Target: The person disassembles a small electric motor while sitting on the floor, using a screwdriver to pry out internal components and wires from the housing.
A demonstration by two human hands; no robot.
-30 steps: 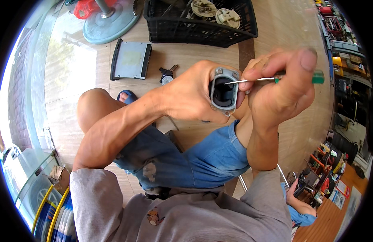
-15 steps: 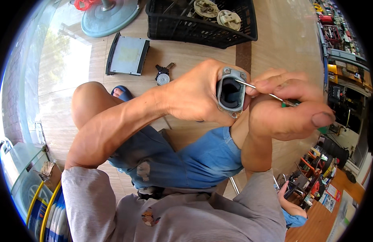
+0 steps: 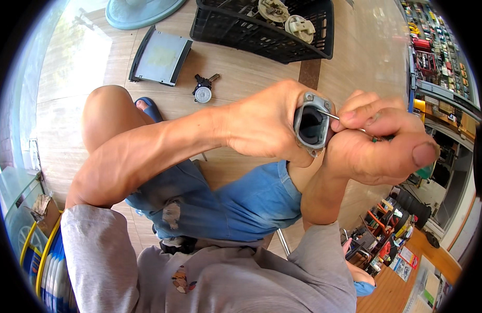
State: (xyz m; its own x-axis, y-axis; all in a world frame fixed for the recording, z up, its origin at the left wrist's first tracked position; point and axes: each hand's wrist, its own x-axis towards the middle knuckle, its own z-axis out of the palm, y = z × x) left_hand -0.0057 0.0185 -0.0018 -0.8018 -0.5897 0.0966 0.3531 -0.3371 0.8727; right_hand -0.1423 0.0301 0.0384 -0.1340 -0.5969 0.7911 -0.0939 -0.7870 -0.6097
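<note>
An oval grey metal motor housing (image 3: 312, 128), with flanged ears and a dark hollow inside, is gripped from around its side by my left hand (image 3: 262, 122). Its open end faces up toward me. In my right hand (image 3: 379, 138) is a thin metal-shafted tool (image 3: 330, 115) with bits of green handle showing behind the curled fingers, possibly a small screwdriver. The tip of its shaft lies at the upper inner rim of the housing. Most of the handle is hidden in my fist.
A black plastic crate (image 3: 251, 44) holds round cream-coloured parts. On the tiled floor lie a silver box-shaped unit (image 3: 160, 56) and a small motor part (image 3: 203, 94). A wooden workbench (image 3: 402, 279) with tools stands lower right, near another person's arm (image 3: 360, 272). Loaded shelves (image 3: 436, 57) line the right.
Both hands, with the housing and the tool, have shifted slightly right and down in view. The floor objects sit a little higher as the view has moved. The tool tip stays at the housing's opening.
</note>
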